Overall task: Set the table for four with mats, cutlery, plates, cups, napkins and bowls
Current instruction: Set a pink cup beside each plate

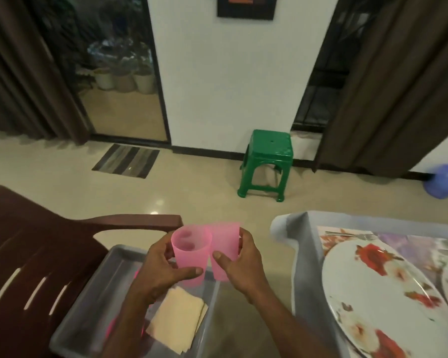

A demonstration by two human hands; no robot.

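Head view: left hand (163,264) and right hand (239,264) each wrap a pink plastic cup (192,250), side by side above a grey tray (98,288). Cups look light, thin, slightly squeezable; best gripped mid-wall, gently.

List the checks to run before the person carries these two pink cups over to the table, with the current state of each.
1. Left hand has a firm hold on its pink cup: ok, fingers wrap it.
2. Right hand holds the second pink cup: ok.
3. Cups upright: ok for the left one; cannot tell for the right one.
4. Cups clear of the grey tray: ok, both lifted above it.
5. Free spot on the table beside the floral plate: cannot tell, table mostly out of frame.
6. Napkins left for later: ok, in the tray.
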